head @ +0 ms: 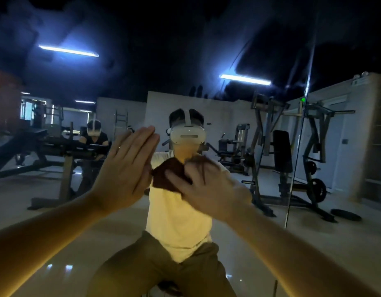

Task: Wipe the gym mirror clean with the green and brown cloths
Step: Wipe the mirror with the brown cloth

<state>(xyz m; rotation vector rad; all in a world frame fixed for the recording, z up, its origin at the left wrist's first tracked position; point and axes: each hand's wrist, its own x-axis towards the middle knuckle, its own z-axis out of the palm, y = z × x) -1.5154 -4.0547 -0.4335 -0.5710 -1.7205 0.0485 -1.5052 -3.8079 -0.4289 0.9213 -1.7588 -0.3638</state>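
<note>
Our smeared mirror (185, 39) reflects a dim gym's weight machines (313, 146). Our left hand (125, 168) lies flat on it, fingers straight; our right hand (206, 187), fingers spread, presses the brown cloth (164, 176) there.

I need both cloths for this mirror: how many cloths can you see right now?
1: a brown cloth under the right hand, against the mirror. No green cloth shows; it may be hidden behind a hand.

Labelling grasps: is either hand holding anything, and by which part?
Nothing is gripped. The right hand presses the brown cloth against the mirror, with spread fingers over its right half. The left hand lies flat and bare.
</note>
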